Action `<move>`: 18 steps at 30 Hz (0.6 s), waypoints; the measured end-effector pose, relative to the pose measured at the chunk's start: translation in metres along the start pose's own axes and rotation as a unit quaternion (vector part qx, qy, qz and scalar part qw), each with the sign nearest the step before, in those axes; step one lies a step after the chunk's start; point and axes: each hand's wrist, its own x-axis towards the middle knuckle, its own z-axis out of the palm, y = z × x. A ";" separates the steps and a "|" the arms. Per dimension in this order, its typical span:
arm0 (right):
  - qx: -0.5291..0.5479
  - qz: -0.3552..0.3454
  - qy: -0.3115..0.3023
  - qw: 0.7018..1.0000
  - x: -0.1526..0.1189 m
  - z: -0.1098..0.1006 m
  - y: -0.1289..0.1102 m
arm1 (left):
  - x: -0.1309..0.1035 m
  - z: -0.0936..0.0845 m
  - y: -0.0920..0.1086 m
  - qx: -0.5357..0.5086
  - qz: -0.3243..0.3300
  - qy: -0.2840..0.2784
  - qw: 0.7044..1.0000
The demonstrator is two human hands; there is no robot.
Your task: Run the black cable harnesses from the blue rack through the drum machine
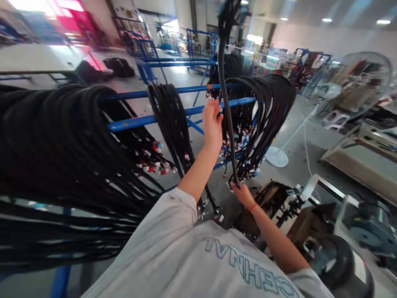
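Observation:
A long black wire harness (227, 103) stretches from the top of the view down to my right hand (243, 194), whose fingers are closed round its lower end near small connectors. My left hand (212, 122) is raised beside the harness, fingers loosely bent and apart, nothing visible in them. It is close to the blue rack bars (195, 110). Left of that hand, a small bundle of black harnesses (172, 116) hangs over the bars. Another thick bundle (273, 99) drapes over their right end, with white, red and blue connectors dangling below.
A large mass of black harnesses (52, 145) fills the rack's left side. A white standing fan (277, 156) is to the right. At lower right is a machine with a dark round reel (335, 260). A pale table (40, 58) stands at the back left.

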 end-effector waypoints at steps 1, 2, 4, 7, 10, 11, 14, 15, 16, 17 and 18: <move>-0.019 -0.021 0.095 0.995 0.020 -0.020 -0.019 | -0.011 -0.021 0.005 0.024 0.044 0.026 0.998; -0.024 -0.062 0.150 0.986 0.040 -0.040 -0.041 | -0.027 -0.042 0.008 0.052 0.083 0.046 0.994; -0.022 -0.137 0.217 0.966 0.081 -0.069 -0.089 | -0.065 -0.083 0.008 0.145 0.165 0.065 0.973; -0.040 -0.184 0.219 0.957 0.134 -0.072 -0.145 | -0.101 -0.136 0.006 0.263 0.258 0.091 0.925; -0.079 -0.231 0.216 0.945 0.167 -0.037 -0.165 | -0.102 -0.171 0.009 0.304 0.233 0.162 0.909; -0.091 -0.246 0.220 0.939 0.174 -0.027 -0.165 | -0.100 -0.179 0.012 0.309 0.215 0.180 0.909; -0.163 -0.248 0.211 0.931 0.187 -0.034 -0.154 | -0.096 -0.198 0.021 0.313 0.172 0.190 0.915; -0.201 -0.226 0.215 0.929 0.190 -0.051 -0.149 | -0.098 -0.203 0.022 0.313 0.158 0.184 0.918; -0.240 -0.193 0.229 0.924 0.192 -0.075 -0.145 | -0.100 -0.209 0.023 0.315 0.146 0.180 0.920; -0.276 -0.151 0.256 0.914 0.193 -0.102 -0.142 | -0.102 -0.215 0.023 0.319 0.137 0.177 0.921; -0.297 -0.105 0.296 0.902 0.194 -0.130 -0.141 | -0.104 -0.220 0.022 0.325 0.131 0.174 0.920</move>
